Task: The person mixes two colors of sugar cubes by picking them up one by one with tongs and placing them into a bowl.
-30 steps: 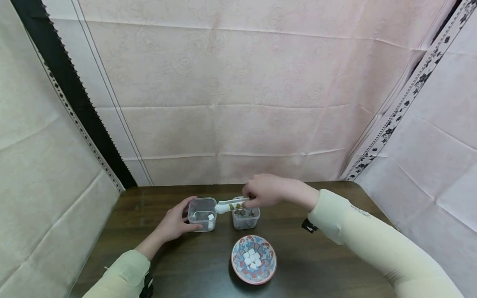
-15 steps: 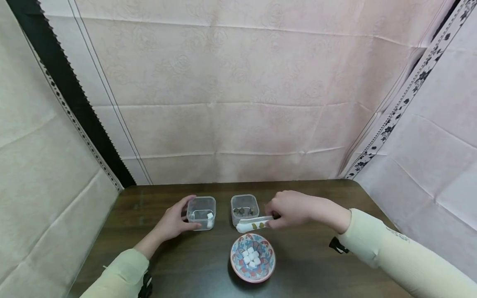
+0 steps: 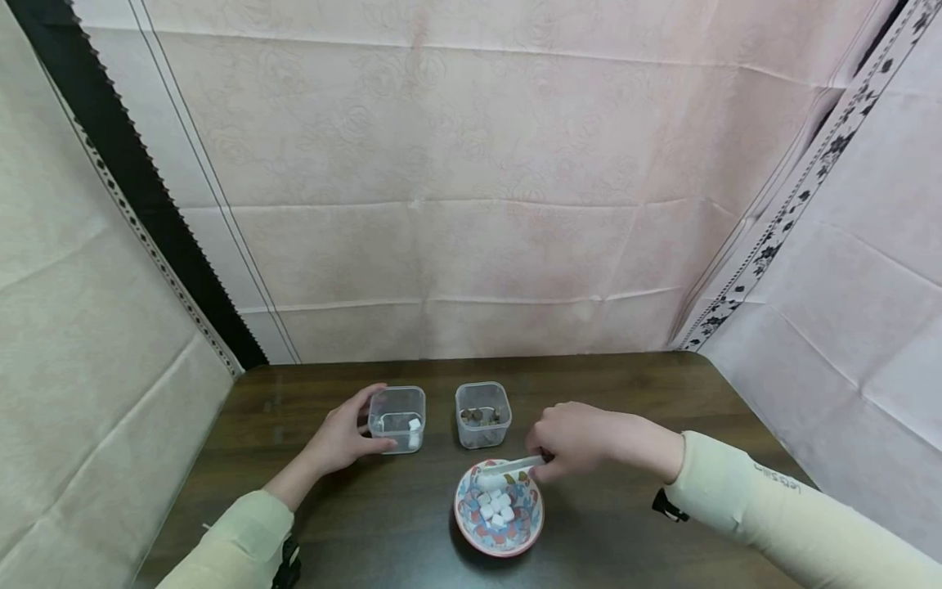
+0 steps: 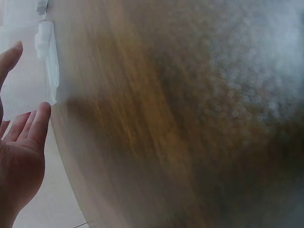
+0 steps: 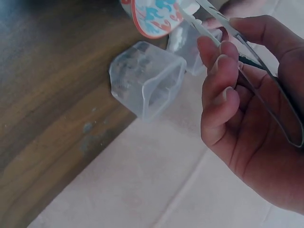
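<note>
My left hand (image 3: 346, 438) grips a clear plastic container (image 3: 384, 424) from its left side, thumb in front and fingers round the back. A few white cubes (image 3: 414, 433) lie along that container's right wall. With my right hand (image 3: 577, 442) I hold a pair of tongs (image 3: 515, 464) with pale patterned tips and thin metal arms, seen closer as tongs (image 5: 247, 46) in the right wrist view. Their tips point left over the patterned bowl (image 3: 468, 528), just above several white cubes (image 3: 497, 511) inside it. The tips overlap the cubes in the head view.
A second clear container (image 3: 483, 438), holding small dark pieces (image 3: 478, 417), stands behind the bowl and right of the first container. All of it rests on a dark wooden table (image 3: 353, 532). Pale cloth (image 3: 471, 204) hangs behind the table and along both sides.
My right hand has moved right and toward me with the tongs, from between the two containers to over the bowl. The left hand keeps its hold on the container.
</note>
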The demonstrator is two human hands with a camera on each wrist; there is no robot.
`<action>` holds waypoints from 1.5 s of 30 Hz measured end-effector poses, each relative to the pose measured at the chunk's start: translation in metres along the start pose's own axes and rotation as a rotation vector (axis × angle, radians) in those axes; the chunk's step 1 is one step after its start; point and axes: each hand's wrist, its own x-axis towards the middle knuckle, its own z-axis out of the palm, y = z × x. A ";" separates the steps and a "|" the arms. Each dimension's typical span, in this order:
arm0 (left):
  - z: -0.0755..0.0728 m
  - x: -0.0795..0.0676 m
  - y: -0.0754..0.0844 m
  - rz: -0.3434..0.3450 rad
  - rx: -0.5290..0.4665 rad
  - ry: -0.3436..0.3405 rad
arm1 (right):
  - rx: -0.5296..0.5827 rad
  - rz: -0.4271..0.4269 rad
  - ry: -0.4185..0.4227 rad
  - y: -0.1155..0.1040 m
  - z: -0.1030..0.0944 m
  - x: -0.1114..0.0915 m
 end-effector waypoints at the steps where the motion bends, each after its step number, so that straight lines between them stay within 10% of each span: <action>1: 0.000 0.000 0.000 0.001 0.001 0.001 | -0.004 0.001 -0.008 -0.001 0.001 0.001; 20: 0.000 -0.001 0.005 0.010 -0.002 0.007 | -0.016 0.013 -0.053 -0.010 0.008 0.012; 45: 0.001 0.000 0.001 -0.008 -0.001 0.016 | -0.138 -0.003 0.068 -0.027 -0.063 0.078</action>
